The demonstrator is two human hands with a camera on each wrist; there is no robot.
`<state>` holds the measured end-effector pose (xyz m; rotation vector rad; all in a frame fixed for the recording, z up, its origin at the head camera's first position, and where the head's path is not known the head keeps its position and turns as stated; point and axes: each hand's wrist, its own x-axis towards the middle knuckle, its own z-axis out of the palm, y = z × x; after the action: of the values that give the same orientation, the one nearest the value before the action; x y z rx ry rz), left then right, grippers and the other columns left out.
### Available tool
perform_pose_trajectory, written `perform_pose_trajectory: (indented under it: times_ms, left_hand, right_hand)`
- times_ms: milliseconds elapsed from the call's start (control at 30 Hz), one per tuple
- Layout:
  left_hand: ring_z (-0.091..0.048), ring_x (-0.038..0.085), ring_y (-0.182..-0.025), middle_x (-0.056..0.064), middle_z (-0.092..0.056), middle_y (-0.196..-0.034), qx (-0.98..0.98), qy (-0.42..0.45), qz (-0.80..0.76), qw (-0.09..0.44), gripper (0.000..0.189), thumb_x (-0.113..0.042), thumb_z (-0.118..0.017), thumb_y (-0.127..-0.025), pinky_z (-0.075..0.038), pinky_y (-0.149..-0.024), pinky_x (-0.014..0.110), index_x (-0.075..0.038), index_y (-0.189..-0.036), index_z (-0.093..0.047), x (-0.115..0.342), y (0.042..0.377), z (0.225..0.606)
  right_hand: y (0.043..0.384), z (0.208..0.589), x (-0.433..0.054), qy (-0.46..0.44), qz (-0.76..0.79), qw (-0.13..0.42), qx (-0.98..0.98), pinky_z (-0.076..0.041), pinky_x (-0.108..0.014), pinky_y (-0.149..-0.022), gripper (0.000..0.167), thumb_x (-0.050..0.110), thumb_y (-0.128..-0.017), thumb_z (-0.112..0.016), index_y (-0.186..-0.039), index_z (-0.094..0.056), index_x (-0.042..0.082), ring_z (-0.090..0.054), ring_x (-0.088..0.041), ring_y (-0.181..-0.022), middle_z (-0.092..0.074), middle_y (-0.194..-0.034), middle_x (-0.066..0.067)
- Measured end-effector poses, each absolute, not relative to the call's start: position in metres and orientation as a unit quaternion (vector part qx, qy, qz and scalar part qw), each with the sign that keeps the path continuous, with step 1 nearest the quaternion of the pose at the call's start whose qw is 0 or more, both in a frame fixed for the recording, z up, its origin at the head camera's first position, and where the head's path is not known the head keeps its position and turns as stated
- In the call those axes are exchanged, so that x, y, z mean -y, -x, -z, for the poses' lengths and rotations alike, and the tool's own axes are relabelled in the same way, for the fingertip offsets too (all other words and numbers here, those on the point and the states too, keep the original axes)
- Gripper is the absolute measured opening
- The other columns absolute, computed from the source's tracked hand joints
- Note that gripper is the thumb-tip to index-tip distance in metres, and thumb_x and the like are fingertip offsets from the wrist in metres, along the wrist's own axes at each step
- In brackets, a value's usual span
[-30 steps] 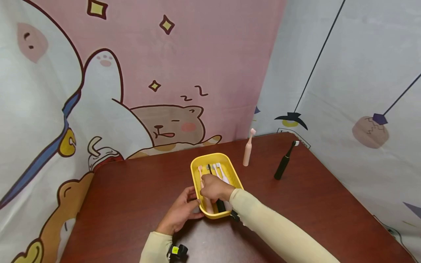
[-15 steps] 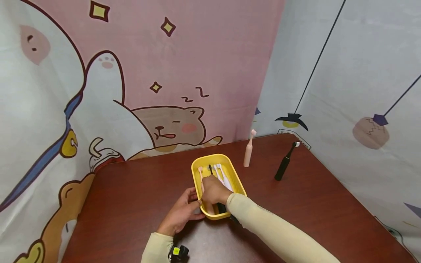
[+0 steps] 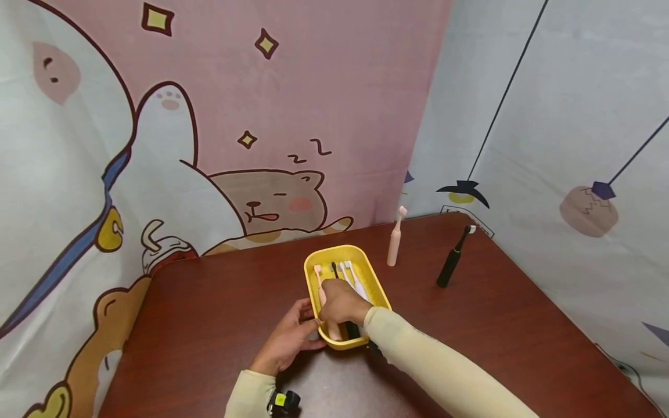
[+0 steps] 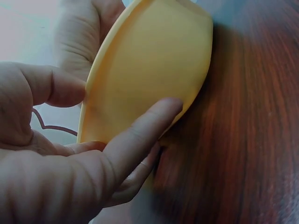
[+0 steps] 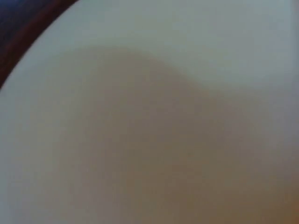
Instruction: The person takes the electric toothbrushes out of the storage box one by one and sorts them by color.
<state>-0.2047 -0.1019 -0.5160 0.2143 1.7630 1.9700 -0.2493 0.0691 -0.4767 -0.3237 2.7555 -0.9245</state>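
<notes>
A yellow tray stands on the table in the head view, with several electric toothbrushes lying lengthwise in it. My left hand holds its left front side; in the left wrist view the fingers lie along the outer wall and at the rim. My right hand reaches into the tray, its fingers curled over the pink electric toothbrush on the left side. The hand hides the brush's middle. Beside it lie a black electric toothbrush and two pale ones, including the white toothbrush.
Right of the tray, a second pink electric toothbrush stands upright on the brown table. A second black electric toothbrush stands farther right. Cartoon-printed cloth hangs behind the table. The right wrist view is a pale blur with a dark corner.
Inside the tray, my right hand shifts slightly over the pink toothbrush, and more of its handle end shows than half a second ago. My left hand keeps its place on the tray.
</notes>
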Motion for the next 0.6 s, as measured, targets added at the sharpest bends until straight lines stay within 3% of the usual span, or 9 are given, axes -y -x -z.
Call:
perform_pose_trajectory:
  times_ms: [133,233,400,600]
  left_hand:
    - [-0.061,0.034,-0.118,0.033,-0.036,-0.147,-0.642,-0.082,-0.723,0.243,0.063,-0.006,-0.053,-0.104,-0.065,-0.087,0.051,0.005,-0.159,-0.026,0.102,0.205,0.517]
    - [-0.062,0.036,-0.116,0.034,-0.035,-0.148,-0.638,-0.084,-0.724,0.246,0.061,-0.006,-0.051,-0.105,-0.065,-0.088,0.051,0.005,-0.159,-0.025,0.102,0.205,0.518]
    - [-0.064,0.037,-0.115,0.037,-0.033,-0.149,-0.639,-0.085,-0.723,0.249,0.060,-0.006,-0.049,-0.106,-0.064,-0.088,0.052,0.006,-0.160,-0.023,0.101,0.204,0.519]
    - [-0.064,0.037,-0.114,0.038,-0.032,-0.149,-0.638,-0.084,-0.725,0.245,0.061,-0.004,-0.049,-0.105,-0.065,-0.089,0.051,0.006,-0.159,-0.022,0.101,0.204,0.518]
  right_hand:
    - [0.246,0.475,-0.075,0.090,0.364,0.112,-0.920,-0.058,-0.039,-0.090,0.065,0.006,-0.073,-0.083,-0.133,-0.062,-0.006,-0.064,-0.023,-0.097,-0.072,-0.112,-0.013]
    - [0.246,0.477,-0.081,0.075,0.407,0.120,-0.903,-0.060,-0.041,-0.091,0.077,0.004,-0.077,-0.081,-0.148,-0.053,-0.002,-0.066,-0.024,-0.104,-0.070,-0.122,-0.015]
    - [0.246,0.474,-0.093,0.069,0.446,0.089,-0.888,-0.058,-0.034,-0.079,0.077,-0.001,-0.078,-0.082,-0.149,-0.053,0.005,-0.064,-0.021,-0.093,-0.066,-0.114,-0.012]
    - [0.241,0.460,-0.106,0.079,0.484,0.004,-0.871,-0.061,-0.035,-0.078,0.074,-0.003,-0.082,-0.082,-0.149,-0.055,0.012,-0.068,-0.021,-0.094,-0.066,-0.116,-0.010]
